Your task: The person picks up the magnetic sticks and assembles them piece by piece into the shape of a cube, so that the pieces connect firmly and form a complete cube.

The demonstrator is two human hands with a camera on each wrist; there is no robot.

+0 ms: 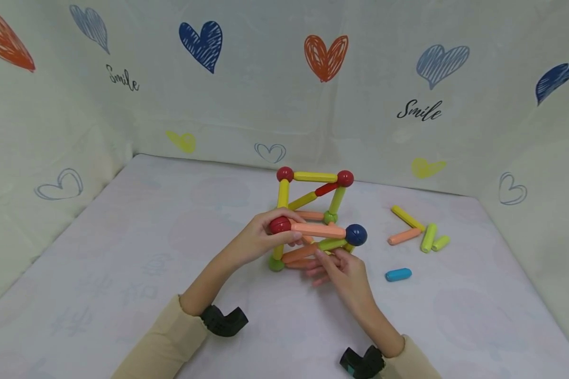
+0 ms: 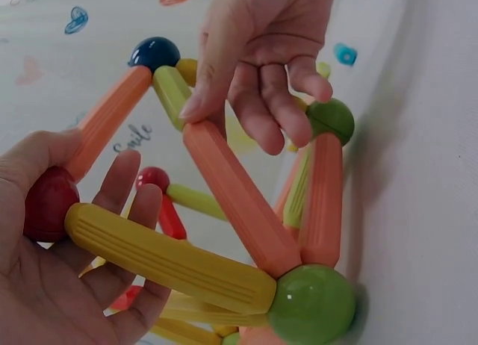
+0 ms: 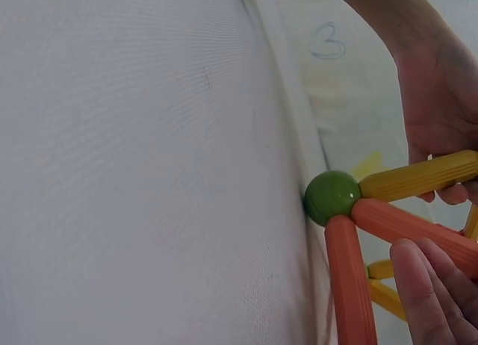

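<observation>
A box-shaped frame of magnetic sticks and balls stands on the table in the head view. My left hand (image 1: pixel 256 239) holds the red ball (image 1: pixel 280 225) at its upper front left corner, fingers around it. From that ball an orange stick (image 1: pixel 320 230) runs to a blue ball (image 1: pixel 356 235), and a yellow stick (image 2: pixel 172 259) goes down to a green ball (image 2: pixel 312 304). My right hand (image 1: pixel 348 273) pinches the front diagonal, where an orange stick (image 2: pixel 239 196) meets a light green stick (image 2: pixel 172 95) end to end. The light green stick reaches up to the blue ball.
Loose sticks lie to the right: a yellow stick (image 1: pixel 408 218), an orange stick (image 1: pixel 404 236), two light green sticks (image 1: pixel 428 238) and a short blue stick (image 1: pixel 398 275). At the frame's back, two red balls (image 1: pixel 345 178) top its corners. A heart-printed backdrop (image 1: pixel 265 95) rises behind the table.
</observation>
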